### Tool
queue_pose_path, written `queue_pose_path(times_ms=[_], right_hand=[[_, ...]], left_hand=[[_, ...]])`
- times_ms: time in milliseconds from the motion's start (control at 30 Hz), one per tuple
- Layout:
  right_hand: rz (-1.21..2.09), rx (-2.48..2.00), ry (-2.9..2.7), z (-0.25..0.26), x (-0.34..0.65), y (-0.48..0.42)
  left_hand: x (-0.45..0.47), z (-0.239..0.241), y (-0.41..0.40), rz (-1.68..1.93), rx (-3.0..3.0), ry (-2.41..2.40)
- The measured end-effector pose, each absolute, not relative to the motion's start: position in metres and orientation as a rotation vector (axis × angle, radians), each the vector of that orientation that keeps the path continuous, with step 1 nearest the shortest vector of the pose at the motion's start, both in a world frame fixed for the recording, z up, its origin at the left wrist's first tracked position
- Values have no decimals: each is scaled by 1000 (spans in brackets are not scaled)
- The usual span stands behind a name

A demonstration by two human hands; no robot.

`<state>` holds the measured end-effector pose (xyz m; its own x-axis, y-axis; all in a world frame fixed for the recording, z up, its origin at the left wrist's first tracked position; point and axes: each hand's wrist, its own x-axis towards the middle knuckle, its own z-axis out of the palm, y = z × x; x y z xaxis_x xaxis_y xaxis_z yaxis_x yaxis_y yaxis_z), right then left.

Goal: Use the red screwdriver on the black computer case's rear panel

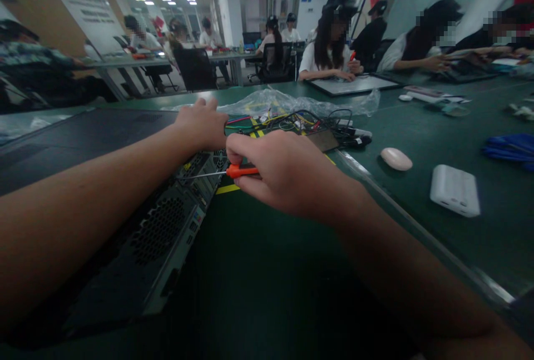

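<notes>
A black computer case (137, 248) lies flat on the green table (267, 287), its perforated rear panel facing me. My left hand (202, 123) rests on the case's far top edge, fingers curled over it. My right hand (277, 173) is closed round an orange-handled screwdriver (237, 171). The thin metal shaft points left at the rear panel beside the round fan grille (219, 158).
Past the case lies a tangle of coloured wires (287, 122) and a clear plastic bag (292, 103). On the right sit a pink oval object (396, 158), a white box (454, 190) and blue cloth (511, 147). Several other people sit at tables beyond.
</notes>
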<state>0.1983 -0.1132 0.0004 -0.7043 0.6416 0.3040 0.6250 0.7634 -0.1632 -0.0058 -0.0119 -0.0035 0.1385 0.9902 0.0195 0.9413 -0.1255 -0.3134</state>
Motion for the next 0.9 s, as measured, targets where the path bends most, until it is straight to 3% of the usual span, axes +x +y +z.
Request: queue_pose_path(times_ms=[900], right_hand=[[103,-902,-2596,-2,199,-115]], left_hand=[[-8,-2,-13,285,-2209,-1852]])
